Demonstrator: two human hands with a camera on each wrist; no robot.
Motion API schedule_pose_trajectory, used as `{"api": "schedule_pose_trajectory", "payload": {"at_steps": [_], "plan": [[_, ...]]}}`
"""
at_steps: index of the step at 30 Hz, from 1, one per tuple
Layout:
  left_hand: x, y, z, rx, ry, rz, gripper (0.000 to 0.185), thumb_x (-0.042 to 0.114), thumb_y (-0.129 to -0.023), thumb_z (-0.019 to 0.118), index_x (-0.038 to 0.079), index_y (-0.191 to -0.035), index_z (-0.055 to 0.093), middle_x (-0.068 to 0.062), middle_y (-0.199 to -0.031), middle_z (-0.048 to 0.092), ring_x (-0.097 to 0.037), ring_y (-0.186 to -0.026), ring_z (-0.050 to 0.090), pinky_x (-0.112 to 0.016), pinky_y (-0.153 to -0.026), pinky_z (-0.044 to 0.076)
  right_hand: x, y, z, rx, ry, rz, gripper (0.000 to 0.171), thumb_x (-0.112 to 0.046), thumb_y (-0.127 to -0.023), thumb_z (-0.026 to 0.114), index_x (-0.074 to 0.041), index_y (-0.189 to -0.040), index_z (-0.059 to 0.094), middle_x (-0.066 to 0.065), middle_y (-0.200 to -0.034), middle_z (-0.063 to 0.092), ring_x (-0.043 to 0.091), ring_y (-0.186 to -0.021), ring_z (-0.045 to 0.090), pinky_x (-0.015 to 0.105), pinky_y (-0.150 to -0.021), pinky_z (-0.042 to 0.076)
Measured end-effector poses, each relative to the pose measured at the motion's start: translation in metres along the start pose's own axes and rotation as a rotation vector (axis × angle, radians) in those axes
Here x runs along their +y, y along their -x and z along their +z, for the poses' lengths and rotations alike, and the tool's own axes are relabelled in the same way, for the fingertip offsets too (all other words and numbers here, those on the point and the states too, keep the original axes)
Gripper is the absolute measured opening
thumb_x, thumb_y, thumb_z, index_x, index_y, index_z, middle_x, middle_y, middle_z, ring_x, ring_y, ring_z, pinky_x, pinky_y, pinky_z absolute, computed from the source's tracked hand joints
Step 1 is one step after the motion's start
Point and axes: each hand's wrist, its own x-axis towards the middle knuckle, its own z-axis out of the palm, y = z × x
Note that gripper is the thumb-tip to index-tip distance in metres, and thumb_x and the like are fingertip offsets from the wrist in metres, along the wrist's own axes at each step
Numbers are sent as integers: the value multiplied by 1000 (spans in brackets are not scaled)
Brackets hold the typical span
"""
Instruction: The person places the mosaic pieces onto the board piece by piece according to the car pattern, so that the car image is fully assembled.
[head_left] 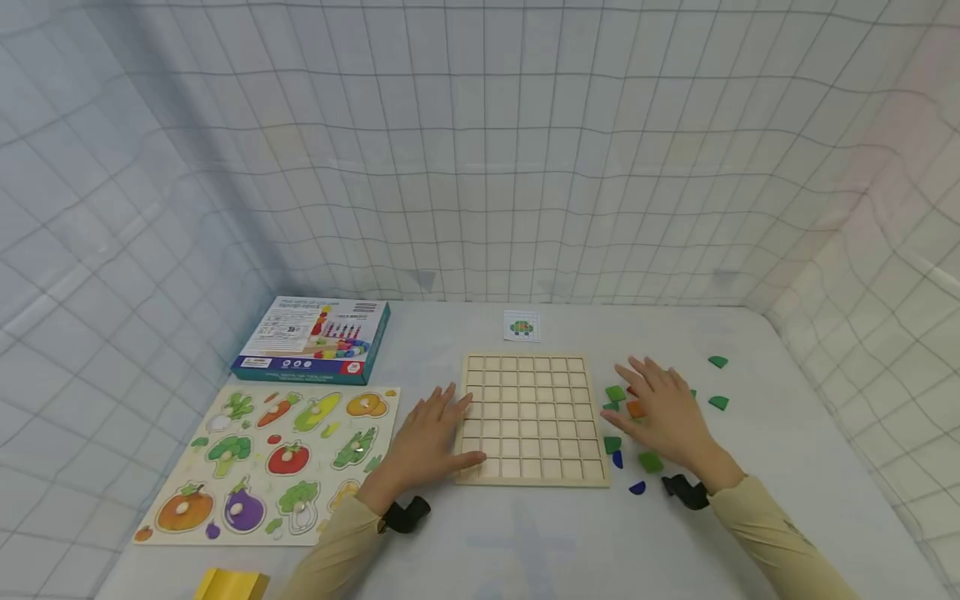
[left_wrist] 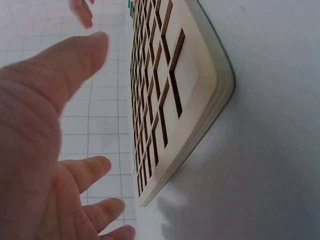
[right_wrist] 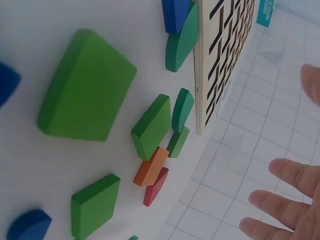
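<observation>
A pale wooden grid board (head_left: 530,421) lies flat in the middle of the table, its square cells bare. My left hand (head_left: 427,442) is spread at the board's left edge, fingers extended and holding nothing. On the other side, my right hand (head_left: 663,412) hovers with spread fingers over scattered blocks. Among these are a light green square block (right_wrist: 90,90), an orange block (right_wrist: 151,167), a red block (right_wrist: 156,187) and a blue half-round block (head_left: 637,488). Dark green quarter-round blocks (head_left: 718,403) lie farther right. Part of the pile is hidden under the right hand.
A small picture card (head_left: 522,326) with a green turtle-like pattern lies behind the board. At left are a vegetable puzzle board (head_left: 255,467) and a printed toy box (head_left: 311,340). A yellow object (head_left: 231,585) shows at the front left. Grid-patterned cloth (head_left: 517,167) walls the table.
</observation>
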Motion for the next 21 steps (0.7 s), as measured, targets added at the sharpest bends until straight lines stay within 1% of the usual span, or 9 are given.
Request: {"api": "schedule_pose_trajectory", "payload": {"at_steps": [2, 5, 8, 9, 12, 14, 16, 19, 21], "plan": [[1, 2, 7, -42, 74, -27, 93, 65, -73, 63, 15, -146, 30, -15, -152, 22, -35, -140, 17, -53, -111, 18, 4, 2, 0, 43, -27, 8, 70, -51, -80, 65, -7, -132, 49, 18, -136, 47, 39, -128, 37, 59, -101, 30], [1, 7, 16, -65, 138, -54, 98, 62, -69, 69, 15, -145, 31, -15, -152, 22, -34, -140, 15, -52, -112, 16, 12, 5, 1, 86, -49, 33, 62, -41, -80, 69, -5, -127, 54, 20, -127, 54, 40, -119, 46, 58, -94, 39], [0, 12, 24, -36, 151, -59, 99, 62, -67, 70, 15, -145, 31, -13, -152, 22, -32, -141, 14, -51, -113, 13, 20, 8, 0, 101, -61, 75, 55, -35, -80, 70, -4, -124, 57, 21, -120, 58, 41, -109, 54, 56, -85, 46], [-1, 13, 26, -22, 155, -60, 99, 62, -67, 70, 15, -145, 31, -12, -152, 22, -31, -141, 14, -50, -113, 13, 23, 8, -1, 97, -68, 97, 53, -33, -81, 70, -4, -124, 57, 21, -120, 58, 41, -107, 54, 55, -83, 47], [-1, 15, 30, 15, 166, -58, 99, 63, -67, 69, 16, -145, 31, -11, -152, 22, -30, -141, 14, -49, -113, 11, 31, 10, -6, 95, -103, 159, 48, -29, -82, 69, -3, -122, 59, 22, -118, 59, 41, -100, 58, 51, -72, 52], [-1, 14, 32, 28, 181, -56, 99, 63, -67, 69, 16, -145, 31, -10, -153, 22, -30, -141, 13, -48, -114, 10, 37, 11, -9, 85, -125, 205, 46, -28, -84, 66, -3, -121, 59, 23, -118, 59, 40, -96, 59, 46, -62, 53], [-1, 14, 33, 40, 187, -54, 99, 63, -66, 70, 15, -144, 32, -11, -153, 21, -31, -141, 13, -48, -114, 9, 43, 11, -12, 75, -148, 239, 44, -28, -86, 65, -3, -121, 59, 24, -117, 59, 38, -90, 60, 38, -50, 50], [-1, 12, 35, 49, 197, -57, 99, 63, -64, 71, 15, -143, 34, -11, -153, 20, -31, -141, 12, -49, -113, 10, 54, 11, -13, 43, -166, 276, 42, -27, -87, 63, -2, -120, 59, 25, -117, 59, 37, -85, 60, 29, -42, 42], [-1, 11, 37, 49, 200, -62, 99, 64, -63, 72, 16, -142, 35, -11, -153, 19, -31, -142, 10, -49, -113, 9, 60, 12, -13, 21, -172, 284, 41, -26, -88, 62, -2, -120, 59, 25, -116, 60, 38, -87, 60, 30, -43, 43]]}}
